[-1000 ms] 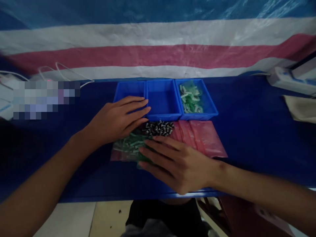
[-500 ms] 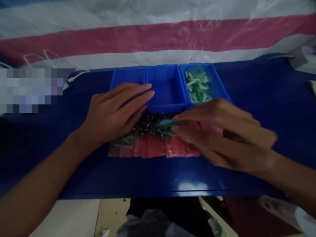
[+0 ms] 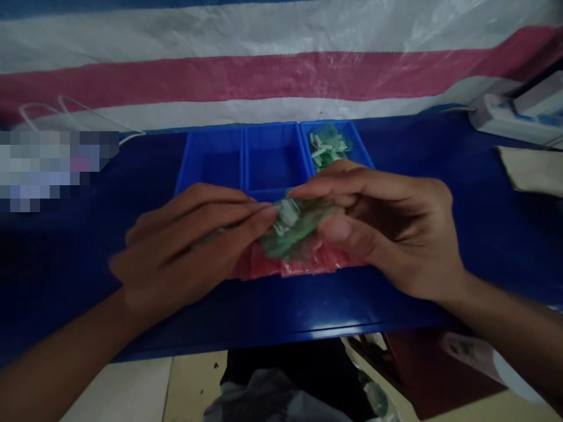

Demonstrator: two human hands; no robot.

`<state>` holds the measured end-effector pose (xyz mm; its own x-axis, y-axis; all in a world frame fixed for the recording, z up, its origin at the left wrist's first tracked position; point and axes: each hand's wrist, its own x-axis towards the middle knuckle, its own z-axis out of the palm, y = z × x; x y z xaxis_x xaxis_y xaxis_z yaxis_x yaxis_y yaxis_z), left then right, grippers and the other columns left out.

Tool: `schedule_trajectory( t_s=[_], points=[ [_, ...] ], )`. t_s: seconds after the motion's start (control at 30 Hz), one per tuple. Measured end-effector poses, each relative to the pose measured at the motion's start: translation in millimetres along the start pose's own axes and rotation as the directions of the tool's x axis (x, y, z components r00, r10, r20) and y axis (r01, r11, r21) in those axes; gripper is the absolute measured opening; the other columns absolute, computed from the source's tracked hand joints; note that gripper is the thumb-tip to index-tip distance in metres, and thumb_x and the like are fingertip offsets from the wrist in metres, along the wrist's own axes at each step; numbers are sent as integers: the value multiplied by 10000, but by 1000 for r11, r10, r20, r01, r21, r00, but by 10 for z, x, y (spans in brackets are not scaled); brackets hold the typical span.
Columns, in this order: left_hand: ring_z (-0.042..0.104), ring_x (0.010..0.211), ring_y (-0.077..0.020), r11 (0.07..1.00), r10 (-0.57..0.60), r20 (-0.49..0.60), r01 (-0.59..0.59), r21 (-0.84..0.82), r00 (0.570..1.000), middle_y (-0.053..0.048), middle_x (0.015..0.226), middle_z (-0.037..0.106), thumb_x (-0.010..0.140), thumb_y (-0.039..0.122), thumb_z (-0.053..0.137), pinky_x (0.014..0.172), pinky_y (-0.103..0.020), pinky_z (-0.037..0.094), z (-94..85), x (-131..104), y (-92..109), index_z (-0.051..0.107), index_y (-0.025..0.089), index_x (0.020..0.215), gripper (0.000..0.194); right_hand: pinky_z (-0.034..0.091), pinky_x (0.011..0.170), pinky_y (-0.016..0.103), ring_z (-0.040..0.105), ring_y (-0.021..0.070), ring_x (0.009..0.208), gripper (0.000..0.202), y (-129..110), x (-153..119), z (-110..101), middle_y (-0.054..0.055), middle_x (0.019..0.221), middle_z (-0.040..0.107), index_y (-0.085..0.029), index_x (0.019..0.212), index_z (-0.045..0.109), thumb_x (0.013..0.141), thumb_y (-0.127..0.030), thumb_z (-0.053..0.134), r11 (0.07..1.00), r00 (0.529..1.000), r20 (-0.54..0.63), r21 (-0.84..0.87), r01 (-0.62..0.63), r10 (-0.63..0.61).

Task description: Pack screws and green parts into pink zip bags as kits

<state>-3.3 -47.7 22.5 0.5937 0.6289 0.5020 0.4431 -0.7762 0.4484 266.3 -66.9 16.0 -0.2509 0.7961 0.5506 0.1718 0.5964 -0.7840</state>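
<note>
A small green see-through plastic bag (image 3: 290,228) with white pieces inside is held up between my two hands, slightly blurred. My left hand (image 3: 189,240) pinches its left edge between thumb and fingertips. At the bag's right end, the thumb and bent fingers of my right hand (image 3: 387,223) are closed on it. Below lies a row of red plastic bags (image 3: 303,264) on the blue table (image 3: 281,310). The pile of small dark screws seen earlier is now hidden behind my hands and the bag.
Behind my hands stand three blue bins: the left bin (image 3: 213,158) and middle bin (image 3: 277,155) show bare floors, while the right bin (image 3: 358,149) holds green bags with white pieces. A white power strip (image 3: 497,117) sits at the far right, near a beige flat item (image 3: 530,170).
My right hand has lifted the green bag and turned toward me. My left hand has come off the screw pile and taken hold of the bag's other edge. The view has shifted slightly right.
</note>
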Motion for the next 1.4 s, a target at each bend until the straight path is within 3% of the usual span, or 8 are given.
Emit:
schedule_trajectory(
  t_s=[0.13, 0.23, 0.4, 0.57, 0.83, 1.17, 1.3, 1.4],
  points=[
    [835, 893, -181, 996, 39, -234, -57, -73, 971, 109, 1000, 855, 1058, 252, 786, 802, -374, 751, 148, 81, 58, 827, 482, 1201, 274, 722, 849, 383, 802, 220, 971, 99, 3, 6, 10, 37, 1059, 817, -281, 1076, 846, 993, -228, 841, 975, 991, 17, -174, 136, -135],
    [813, 758, -143, 999, 15, -305, -26, -33, 952, 106, 1033, 858, 1081, 239, 752, 699, -320, 723, 271, 80, 19, 737, 487, 1411, 413, 688, 672, 326, 775, 181, 723, 100, 12, 2, 43, -11, 840, 805, -280, 913, 824, 999, -229, 833, 983, 993, -47, -155, 101, -110],
    [738, 1321, -260, 948, 200, -242, -124, 294, 950, -36, 1625, 642, 1066, 108, 675, 819, -364, 748, 212, 52, 8, 658, 343, 1513, 506, 664, 572, 265, 738, 138, 553, 295, -8, 19, 43, -80, 716, 751, -279, 1239, 781, 974, -169, 848, 975, 984, -105, 185, -125, 146],
    [752, 1244, -237, 937, 228, -146, -176, 302, 963, -7, 1369, 797, 1070, 161, 732, 884, -413, 737, 127, 107, 49, 756, 327, 1283, 271, 673, 611, 231, 776, 122, 616, 208, -33, 20, 46, -76, 741, 761, -234, 1178, 794, 990, -149, 819, 931, 984, 9, 322, -170, 176],
    [784, 628, -98, 941, -277, -192, 225, -253, 942, 113, 957, 859, 1125, 295, 686, 570, -237, 685, 249, 99, 100, 724, 348, 1417, 299, 684, 683, 296, 761, 167, 871, 202, 13, 4, 85, 16, 1025, 795, -267, 1108, 816, 954, -142, 852, 999, 994, -99, -4, -41, 41],
    [784, 1254, -263, 943, 270, -290, -190, 274, 918, 2, 1591, 677, 1078, 165, 706, 860, -357, 744, 278, 68, -93, 666, 351, 1521, 482, 654, 549, 252, 729, 127, 551, 208, 52, 69, 36, -75, 705, 738, -237, 1147, 802, 957, -174, 858, 963, 989, -47, 237, -126, 141],
    [830, 1058, -238, 940, 317, -287, -260, 218, 904, 40, 1262, 845, 1088, 276, 730, 815, -397, 751, 258, 100, -128, 817, 350, 1251, 199, 664, 569, 252, 738, 127, 586, 214, 32, 17, 51, -67, 741, 759, -248, 1209, 783, 1003, -253, 838, 969, 989, 33, 198, -148, 144],
    [815, 754, -178, 1000, 12, -303, -12, 1, 953, 78, 890, 852, 1070, 302, 772, 680, -330, 718, 232, 138, -37, 861, 329, 1054, 94, 695, 655, 311, 752, 154, 684, 212, 7, -13, 50, -26, 851, 789, -300, 1263, 781, 1061, -244, 758, 1000, 998, -62, -30, -1, -1]
  ],
)
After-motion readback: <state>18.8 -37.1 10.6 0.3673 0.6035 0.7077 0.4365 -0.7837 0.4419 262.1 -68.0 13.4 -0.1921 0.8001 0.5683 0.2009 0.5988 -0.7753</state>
